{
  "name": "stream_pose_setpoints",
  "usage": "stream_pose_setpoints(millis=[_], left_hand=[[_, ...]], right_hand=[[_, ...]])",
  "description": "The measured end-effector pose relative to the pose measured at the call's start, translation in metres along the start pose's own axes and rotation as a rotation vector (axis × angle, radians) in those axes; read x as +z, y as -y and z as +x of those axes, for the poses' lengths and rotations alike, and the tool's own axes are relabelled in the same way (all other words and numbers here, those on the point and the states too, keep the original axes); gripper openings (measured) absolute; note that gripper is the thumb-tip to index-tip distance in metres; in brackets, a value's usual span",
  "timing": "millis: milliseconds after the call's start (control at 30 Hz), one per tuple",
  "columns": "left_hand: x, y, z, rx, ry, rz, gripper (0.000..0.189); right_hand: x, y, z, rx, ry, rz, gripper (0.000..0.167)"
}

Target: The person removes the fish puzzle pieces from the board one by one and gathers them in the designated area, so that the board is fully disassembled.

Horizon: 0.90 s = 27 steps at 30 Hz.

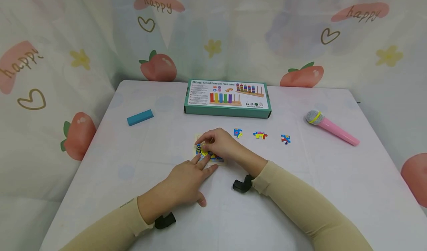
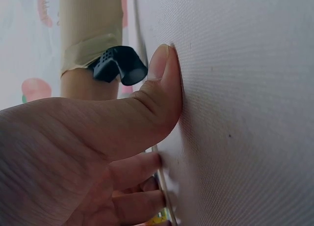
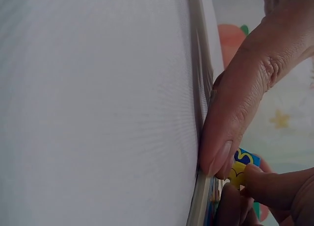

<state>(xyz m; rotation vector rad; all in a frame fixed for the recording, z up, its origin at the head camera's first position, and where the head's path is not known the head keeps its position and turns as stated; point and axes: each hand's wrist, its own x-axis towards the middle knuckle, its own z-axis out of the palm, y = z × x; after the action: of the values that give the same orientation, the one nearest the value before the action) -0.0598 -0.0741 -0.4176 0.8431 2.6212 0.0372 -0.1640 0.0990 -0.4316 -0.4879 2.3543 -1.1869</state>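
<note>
The held puzzle piece [image 3: 239,167] is yellow and blue with dark lines.
</note>
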Motion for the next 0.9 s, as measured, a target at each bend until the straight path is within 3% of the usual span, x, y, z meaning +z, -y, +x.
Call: stream_pose_setpoints(millis=[600,900], left_hand=[[0.0001,0.0001,-0.0009,0.005,-0.008,-0.003,0.11],[-0.0006,-0.0005,-0.0002,-0.007,0.009,-0.008,0.109]], right_hand=[[-0.0048,-0.0005,-0.0026,-0.016,-0.026,-0.041,0.012],[-0.0044,-0.0023,-0.0028,-0.025,-0.059,0.014,0.02]])
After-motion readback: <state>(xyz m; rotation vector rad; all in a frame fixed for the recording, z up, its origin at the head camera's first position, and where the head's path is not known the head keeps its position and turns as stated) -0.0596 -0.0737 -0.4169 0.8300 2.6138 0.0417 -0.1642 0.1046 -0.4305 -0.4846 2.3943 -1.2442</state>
